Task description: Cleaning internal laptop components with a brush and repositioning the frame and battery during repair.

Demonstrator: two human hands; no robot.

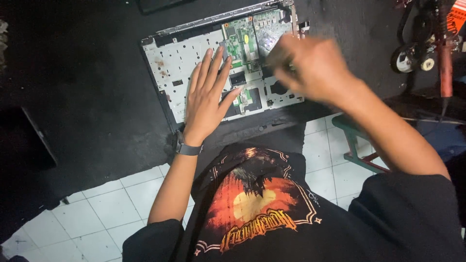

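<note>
Where the view begins, nearest the camera, a black short-sleeved shirt with an orange and red printed emblem (257,204) is seen, above a floor of white square tiles (111,204). A dark grey wristband (187,148) is worn on the left forearm. Beyond it, the left hand (206,99) is laid flat, fingers spread wide and palm down, on the opened laptop base, a silver-white perforated metal frame with dark edges (174,63); nothing is clasped by this hand. The base is placed on a black work surface (97,97), close to its near edge. The right hand (310,68) is blurred and is held over the right part of the base, fingers curled together; whether anything is pinched between them cannot be told. Just beyond the fingertips, a green rectangular circuit board (242,41) is seated in the upper middle of the frame. At the far right, a red-handled rod-shaped tool (445,68) is seen, well apart from both hands.
</note>
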